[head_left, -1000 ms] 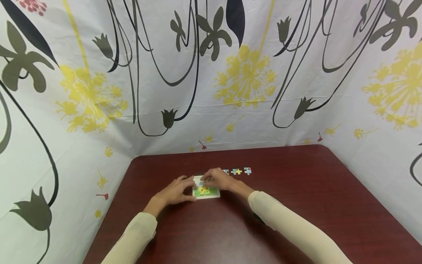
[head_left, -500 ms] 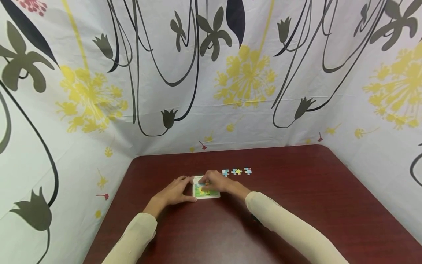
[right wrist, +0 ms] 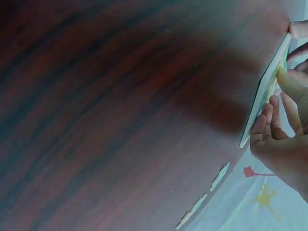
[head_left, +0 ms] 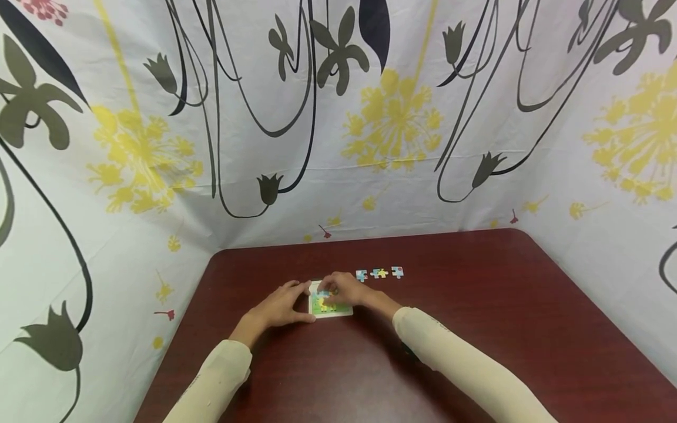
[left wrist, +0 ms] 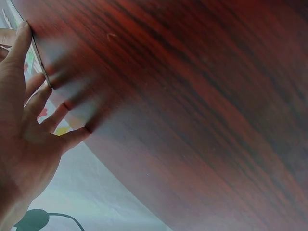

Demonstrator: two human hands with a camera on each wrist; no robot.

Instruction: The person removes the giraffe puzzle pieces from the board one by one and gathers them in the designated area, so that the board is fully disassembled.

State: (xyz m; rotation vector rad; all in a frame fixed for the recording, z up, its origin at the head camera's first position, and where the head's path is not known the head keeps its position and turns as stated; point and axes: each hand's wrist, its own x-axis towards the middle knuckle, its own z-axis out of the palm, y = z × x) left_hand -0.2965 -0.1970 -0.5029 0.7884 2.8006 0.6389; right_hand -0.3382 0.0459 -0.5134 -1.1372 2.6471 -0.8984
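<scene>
A small puzzle board (head_left: 335, 315) with a pale border and a green, yellow and blue picture lies on the table. My left hand (head_left: 280, 306) spans its left edge, fingers spread, with the thumb at the near corner and a finger at the far one. Over the middle of the board my right hand (head_left: 347, 289) has its thumb and fingertips down, pinching a puzzle piece that the fingers mostly hide. In the right wrist view the thumb (right wrist: 290, 86) presses close on the board's face. The left wrist view shows several fingertips at the board's edge and on the tabletop.
Three loose puzzle pieces lie in a row behind and right of the board: a blue one (head_left: 361, 275), a yellow one (head_left: 379, 273) and a blue-red one (head_left: 397, 272). The dark red table (head_left: 449, 294) meets a white floral cloth (head_left: 338, 200) at the back and sides.
My right hand has drawn slightly toward me and settled over the board with its piece, uncovering the leftmost loose piece. The left hand stays at the board's edge.
</scene>
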